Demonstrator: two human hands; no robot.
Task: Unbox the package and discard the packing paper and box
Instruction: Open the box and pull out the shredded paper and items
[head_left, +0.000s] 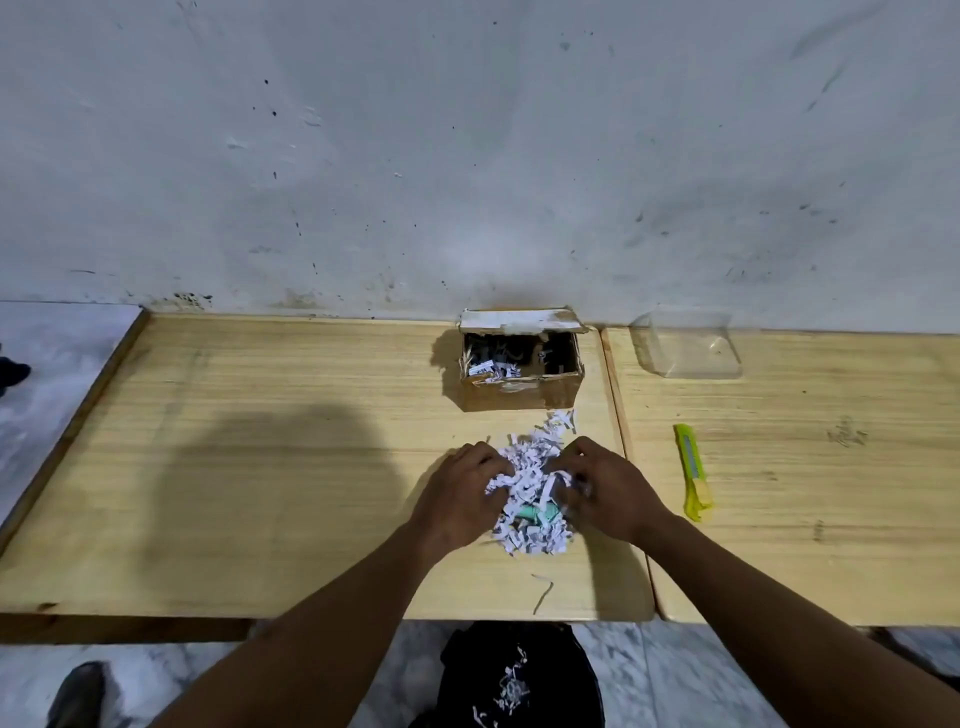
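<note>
An open cardboard box (519, 392) stands at the back of the wooden table (260, 467), with a few paper shreds left inside. In front of it lies a heap of white shredded packing paper (530, 467). A small green item (537, 514) shows partly under the shreds. My left hand (460, 493) presses into the heap from the left and my right hand (605, 488) from the right, both with fingers curled into the shreds.
A yellow utility knife (693, 473) lies to the right of my hands. A clear plastic container (685, 343) sits at the back right by the wall. A black bag (519, 680) holding some shreds stands on the floor below the table edge.
</note>
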